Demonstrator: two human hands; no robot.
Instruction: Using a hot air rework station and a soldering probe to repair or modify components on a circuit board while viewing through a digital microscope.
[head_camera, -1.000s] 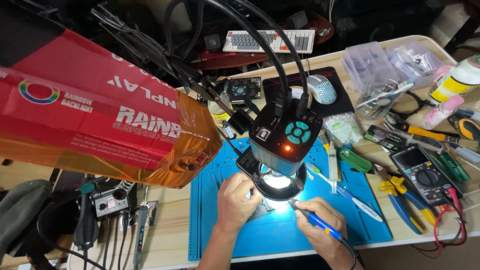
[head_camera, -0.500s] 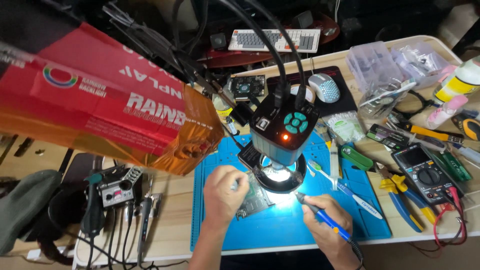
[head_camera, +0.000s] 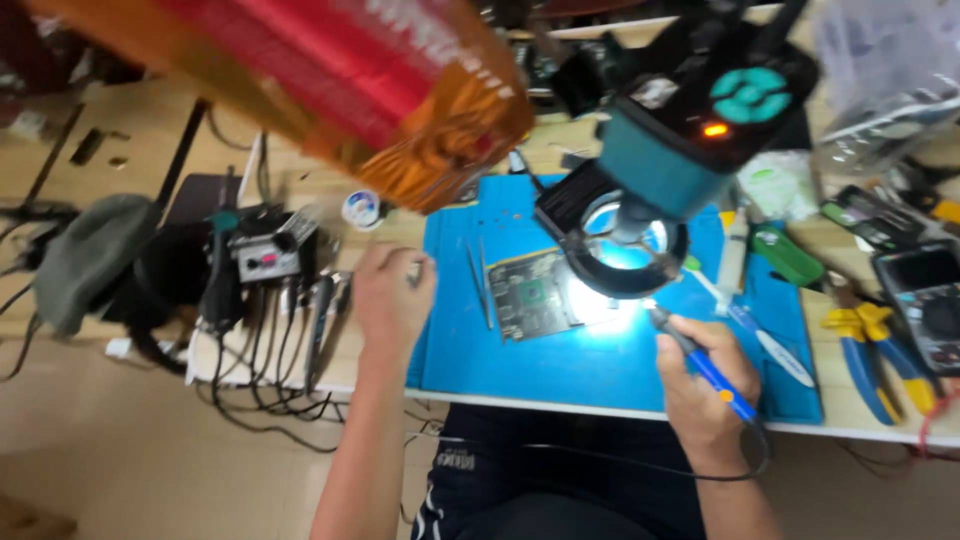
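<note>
The right hand (head_camera: 700, 385) sits at about five o'clock in the head view, fingers wrapped closed around a blue-handled soldering iron (head_camera: 705, 365) whose tip points up toward ten o'clock, ending just beside the lit right edge of a green circuit board (head_camera: 540, 293). The board lies flat on the blue work mat (head_camera: 600, 360), near the centre, partly under the ring light of a teal microscope head (head_camera: 690, 150) at one o'clock. The left hand (head_camera: 392, 300) rests at the mat's left edge, at about nine o'clock from the board, fingers curled in loosely; whether it pinches anything is too blurred to tell. A pair of tweezers (head_camera: 480, 280) lies on the mat between that hand and the board. Further out at nine o'clock stands a soldering station (head_camera: 265, 255) with cables, and at three o'clock lie yellow-and-blue pliers (head_camera: 870, 345)
</note>
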